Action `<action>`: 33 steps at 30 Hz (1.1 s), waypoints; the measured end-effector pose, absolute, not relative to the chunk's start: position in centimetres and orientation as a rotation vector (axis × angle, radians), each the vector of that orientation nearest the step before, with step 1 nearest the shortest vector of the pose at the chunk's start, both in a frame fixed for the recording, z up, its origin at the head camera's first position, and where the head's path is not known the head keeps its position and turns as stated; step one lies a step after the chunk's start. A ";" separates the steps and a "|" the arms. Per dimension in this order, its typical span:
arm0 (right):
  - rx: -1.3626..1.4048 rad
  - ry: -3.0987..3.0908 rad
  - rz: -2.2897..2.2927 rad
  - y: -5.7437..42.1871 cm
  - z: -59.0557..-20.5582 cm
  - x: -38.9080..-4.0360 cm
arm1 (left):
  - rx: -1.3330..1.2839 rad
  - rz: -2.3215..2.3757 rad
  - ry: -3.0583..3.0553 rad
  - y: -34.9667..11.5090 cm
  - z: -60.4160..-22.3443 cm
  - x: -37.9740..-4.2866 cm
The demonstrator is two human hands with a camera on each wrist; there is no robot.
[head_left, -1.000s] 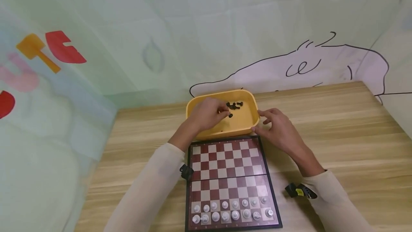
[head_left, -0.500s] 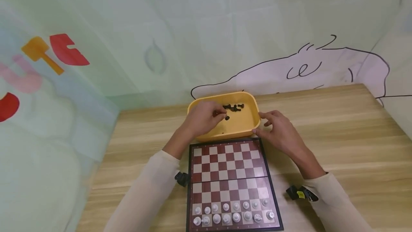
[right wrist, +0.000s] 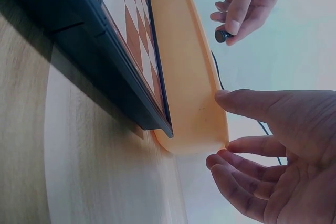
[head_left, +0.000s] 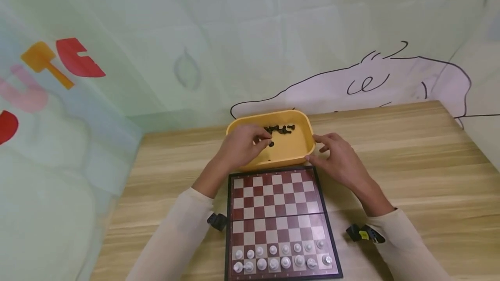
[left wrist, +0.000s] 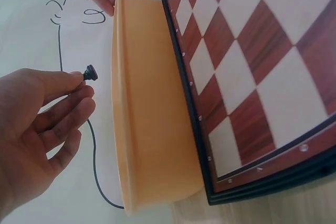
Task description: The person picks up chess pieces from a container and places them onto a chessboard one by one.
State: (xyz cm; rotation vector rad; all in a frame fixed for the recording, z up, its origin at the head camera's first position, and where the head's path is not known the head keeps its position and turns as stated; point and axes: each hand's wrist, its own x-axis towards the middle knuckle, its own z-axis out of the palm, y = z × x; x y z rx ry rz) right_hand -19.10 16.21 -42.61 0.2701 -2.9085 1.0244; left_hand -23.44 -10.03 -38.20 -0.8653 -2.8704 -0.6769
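Left hand (head_left: 239, 145) pinches a black chess piece (left wrist: 91, 72), base exposed. Right hand (head_left: 340, 158), loosely spread, touches the yellow tray (left wrist: 152, 103), probably steadying it.

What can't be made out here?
Left wrist: gripped end of held piece, covered by left hand.
Left wrist: inside of yellow tray, behind its wall.
Left wrist: rest of chessboard, cut off by right edge.
Head: exact kinds of black pieces, too small.

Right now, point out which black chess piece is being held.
It is the black piece pinched in the grip of the left hand; the other black pieces in view lie in the yellow tray.
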 end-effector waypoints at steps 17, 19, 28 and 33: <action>0.286 -2.897 1.022 16.2 -42.4 -19.0 | -0.822 -0.745 -2.858 -10.6 -38.6 -22.1; 0.286 -2.894 1.024 16.3 -42.3 -19.0 | -0.817 -0.742 -2.860 -10.7 -38.7 -22.0; 0.284 -2.905 1.035 16.4 -42.5 -19.0 | -0.792 -0.724 -2.869 -11.0 -39.1 -21.5; 0.286 -2.902 1.040 16.4 -42.6 -19.0 | -0.793 -0.719 -2.872 -11.4 -39.1 -21.3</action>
